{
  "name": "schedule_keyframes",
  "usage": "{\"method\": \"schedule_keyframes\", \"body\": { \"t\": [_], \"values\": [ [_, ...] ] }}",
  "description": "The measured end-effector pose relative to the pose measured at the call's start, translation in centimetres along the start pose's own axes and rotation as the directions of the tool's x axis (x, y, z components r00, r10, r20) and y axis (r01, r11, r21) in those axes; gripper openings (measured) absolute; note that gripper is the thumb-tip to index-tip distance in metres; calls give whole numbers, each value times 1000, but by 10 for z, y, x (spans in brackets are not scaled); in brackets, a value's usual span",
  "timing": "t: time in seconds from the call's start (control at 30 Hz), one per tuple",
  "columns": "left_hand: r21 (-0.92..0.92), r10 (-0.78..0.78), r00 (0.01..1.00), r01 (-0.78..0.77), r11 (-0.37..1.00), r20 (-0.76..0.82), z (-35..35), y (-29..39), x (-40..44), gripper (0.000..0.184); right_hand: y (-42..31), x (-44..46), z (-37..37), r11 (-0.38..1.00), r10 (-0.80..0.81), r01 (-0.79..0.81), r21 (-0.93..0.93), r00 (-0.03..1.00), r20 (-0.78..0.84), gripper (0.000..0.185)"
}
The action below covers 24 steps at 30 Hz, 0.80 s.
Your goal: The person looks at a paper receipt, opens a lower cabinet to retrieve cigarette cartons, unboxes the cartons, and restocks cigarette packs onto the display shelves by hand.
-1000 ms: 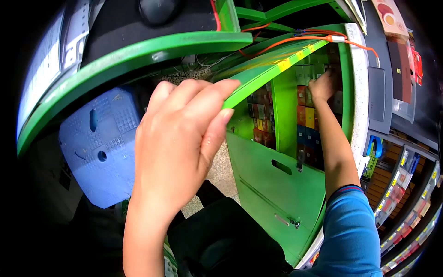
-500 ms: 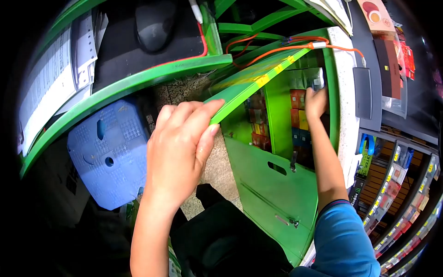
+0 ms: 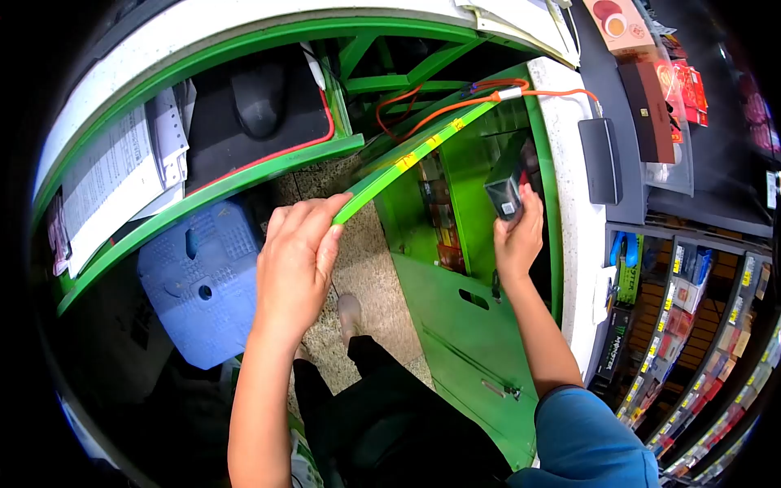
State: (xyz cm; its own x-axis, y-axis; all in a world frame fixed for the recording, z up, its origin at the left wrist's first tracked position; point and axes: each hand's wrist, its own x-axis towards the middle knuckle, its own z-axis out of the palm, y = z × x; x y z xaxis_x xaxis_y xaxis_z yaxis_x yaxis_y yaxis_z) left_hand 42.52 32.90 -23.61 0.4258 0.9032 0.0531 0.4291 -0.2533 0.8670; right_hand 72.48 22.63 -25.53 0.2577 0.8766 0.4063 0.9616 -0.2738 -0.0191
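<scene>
"What's going on there?"

"The right hand (image 3: 521, 240) grasps a dark box (image 3: 504, 195) at the opening of the green cabinet (image 3: 469, 191); the left hand (image 3: 293, 264) grips the green panel (image 3: 407, 160) by its edge."

"And moving the dark box?"

"That calls for clearance from the panel, I'd judge."

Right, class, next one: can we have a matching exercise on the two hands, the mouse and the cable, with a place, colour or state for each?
1. Left hand
2. Right hand
3. Mouse
4. Cable

A. Orange
B. Holding a dark box
C. On a black mat
D. Gripping a green panel by its edge

Pairs: 1-D, 2-B, 3-C, 4-A
</scene>
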Motion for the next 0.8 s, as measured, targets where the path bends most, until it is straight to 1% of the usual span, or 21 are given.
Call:
{"method": "schedule_keyframes", "body": {
  "t": [0.03, 0.1, 0.3, 0.37, 0.4, 0.43, 0.5, 0.53, 0.57, 0.63, 0.67, 0.7, 0.77, 0.8],
  "values": [
    [15, 2, 1000, -1, 1000, -5, 0, 0, 0, 25, 1, -5, -2, 1000, -9, 9, 8, 1000, -5, 63],
    [31, 1, 1000, -1, 1000, -15, 0, 0, -1, 25, -7, -11, -11, 993, 61, -67, 93, 996, 62, 64],
    [45, 2, 1000, -1, 999, -14, -2, 0, -2, 26, -18, -31, -27, 979, -6, -46, 199, 968, 252, 60],
    [37, -13, 1000, 13, 999, 4, -3, 2, -2, 26, -32, -32, -44, 929, 60, -176, 327, 940, 337, 57],
    [36, -10, 1000, 10, 999, 4, -2, 1, -3, 27, -40, -33, -60, 851, 208, -372, 371, 887, 412, 51],
    [28, -5, 1000, 5, 1000, 1, -1, 0, -4, 27, -43, -29, -75, 838, 178, -340, 426, 910, 375, 48],
    [37, 19, 1000, -18, 999, -16, 2, -1, -7, 27, -30, -24, -112, 579, 301, -620, 529, 766, 568, 48],
    [37, 5, 1000, -5, 999, 4, 3, 1, -8, 28, -30, -17, -132, 445, 303, -581, 681, 814, 496, 51],
    [35, -10, 1000, 10, 999, 19, 1, 5, -8, 29, -16, -12, -156, 386, 288, -625, 678, 780, 555, 48],
    [27, -12, 1000, 12, 1000, 27, 2, 8, -11, 29, 1, 4, -209, 147, 313, -764, 628, 638, 704, 42],
    [37, -17, 1000, 16, 999, 25, 3, 8, -13, 29, 14, 1, -228, 13, 368, -812, 583, 546, 753, 38],
    [50, -18, 1000, 17, 999, 22, 4, 10, -15, 29, 31, -8, -246, -126, 402, -837, 533, 448, 798, 35],
    [85, -30, 998, 25, 996, 50, 3, 11, -17, 30, 81, -52, -264, -484, 421, -706, 517, 331, 845, 30],
    [96, -54, 996, 47, 994, 69, 4, 11, -17, 31, 98, -73, -273, -589, 383, -641, 492, 314, 869, 28]
  ]
}}
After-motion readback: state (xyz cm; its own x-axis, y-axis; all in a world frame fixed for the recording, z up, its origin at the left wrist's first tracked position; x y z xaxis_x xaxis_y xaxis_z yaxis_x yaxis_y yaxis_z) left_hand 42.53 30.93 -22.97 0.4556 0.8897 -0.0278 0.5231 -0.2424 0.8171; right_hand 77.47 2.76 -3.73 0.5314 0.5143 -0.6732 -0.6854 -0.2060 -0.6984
